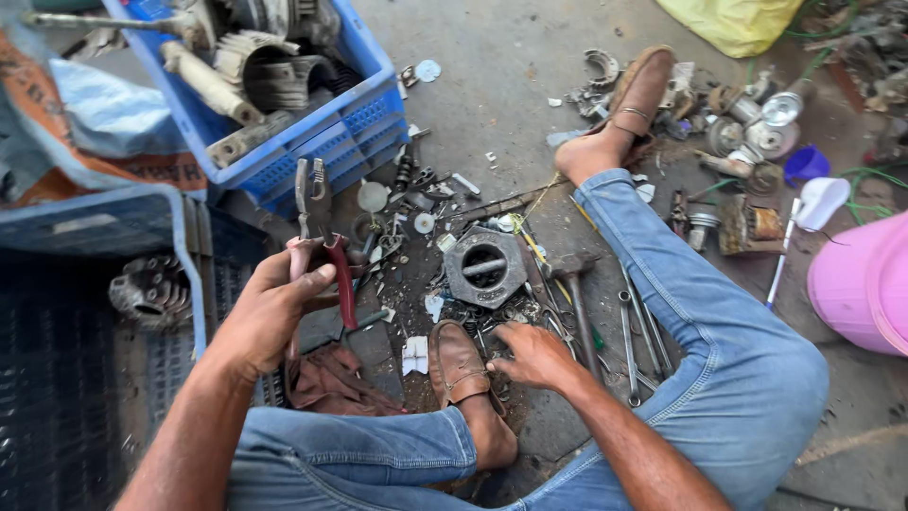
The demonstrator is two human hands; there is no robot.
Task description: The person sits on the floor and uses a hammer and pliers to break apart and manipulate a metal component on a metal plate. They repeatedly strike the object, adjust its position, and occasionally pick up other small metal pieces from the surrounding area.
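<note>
My left hand (270,308) grips a pair of red-handled pliers (320,227), jaws pointing up and away from me. My right hand (532,352) rests low on the floor among small metal parts, fingers curled over them beside my brown shoe (458,364); I cannot tell whether it holds anything. Just beyond the hands lies a grey octagonal metal housing (485,267) with a round hole. A hammer (573,289) and several spanners (636,341) lie under my right leg's knee side.
A blue crate (326,132) of metal parts stands at the upper left, another blue crate (104,284) with a gear-like part at the left. A pink bucket (863,284) is at the right. Scattered scrap parts and a brown rag (331,378) cover the concrete floor.
</note>
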